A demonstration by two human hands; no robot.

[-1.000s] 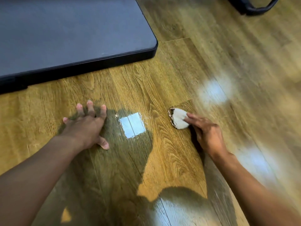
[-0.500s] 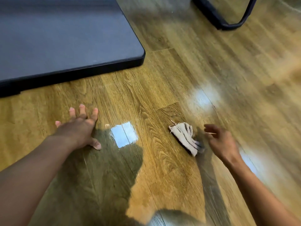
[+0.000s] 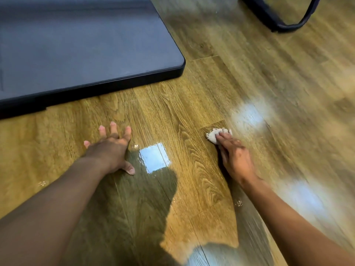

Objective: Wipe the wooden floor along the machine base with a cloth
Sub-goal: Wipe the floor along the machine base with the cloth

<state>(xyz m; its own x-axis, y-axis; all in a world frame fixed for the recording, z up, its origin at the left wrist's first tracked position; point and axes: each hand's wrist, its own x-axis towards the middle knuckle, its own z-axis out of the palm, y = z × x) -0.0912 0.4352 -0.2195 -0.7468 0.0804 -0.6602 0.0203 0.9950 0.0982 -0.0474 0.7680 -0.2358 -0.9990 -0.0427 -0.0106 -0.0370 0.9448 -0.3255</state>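
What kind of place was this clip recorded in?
Likely an indoor room, perhaps a home gym: a glossy wood-plank floor, a dark flat machine base resting on it, and a black curved frame at top right.

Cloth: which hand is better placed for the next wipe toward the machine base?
Right. The right hand presses the cloth to the floor with straight fingers; the left hand rests flat on bare boards, apart from it.

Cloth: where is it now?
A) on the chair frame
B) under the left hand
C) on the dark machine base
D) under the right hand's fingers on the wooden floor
D: the right hand presses flat on the small pale cloth against the wooden floor.
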